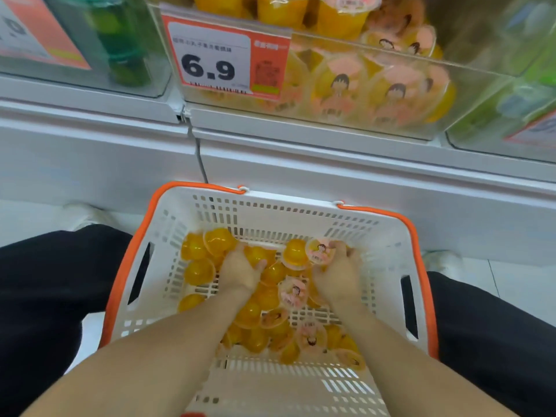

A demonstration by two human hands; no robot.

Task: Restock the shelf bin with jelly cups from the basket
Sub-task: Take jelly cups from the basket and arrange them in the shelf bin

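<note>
Hands deep in basket [270, 206]: left hand [240, 270] and right hand [338, 278] each curl around jelly cups [198, 272] at its far side. Shelf bin [346, 85] stands above, beyond. Overfilled handfuls could spill smooth, rounded cups during the lift.

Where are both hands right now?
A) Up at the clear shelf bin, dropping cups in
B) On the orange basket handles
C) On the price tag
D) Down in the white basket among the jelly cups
D: the left hand and the right hand are both inside the basket, gathering yellow jelly cups, well below the shelf bin.
</note>
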